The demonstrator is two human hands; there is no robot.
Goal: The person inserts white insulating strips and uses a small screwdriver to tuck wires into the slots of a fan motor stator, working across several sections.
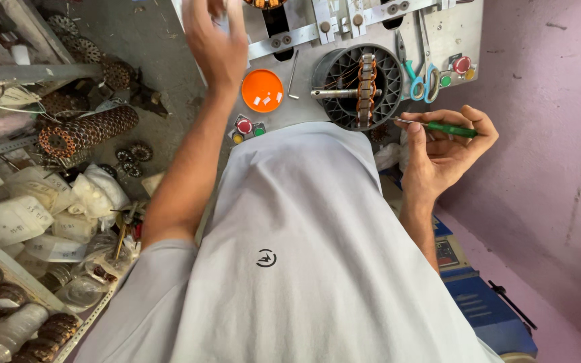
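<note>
A pink wall rises on the right, and a grey metal surface (304,111) at the top carries a winding machine. To the left, shelves hold white plastic packages (15,218) with small handwritten labels, piled beside stacks of copper-wound stators (85,131). On the surface lies a round orange lid (262,91) with two small white slips on it, next to red, yellow and green buttons (247,127). A dark ribbed round housing (361,87) sits at the machine's centre, holding a copper-wound core. Blue-handled scissors (423,82) hang just beside it, near another red button (462,64).

The right hand (446,151) has its fingers (469,121) curled together and clamped on a green-handled tool (446,129), whose thin metal tip points towards the housing. The left hand (215,42) is raised at the top edge, blurred; its fingers seem loosely spread, and whether they hold anything cannot be told.
</note>
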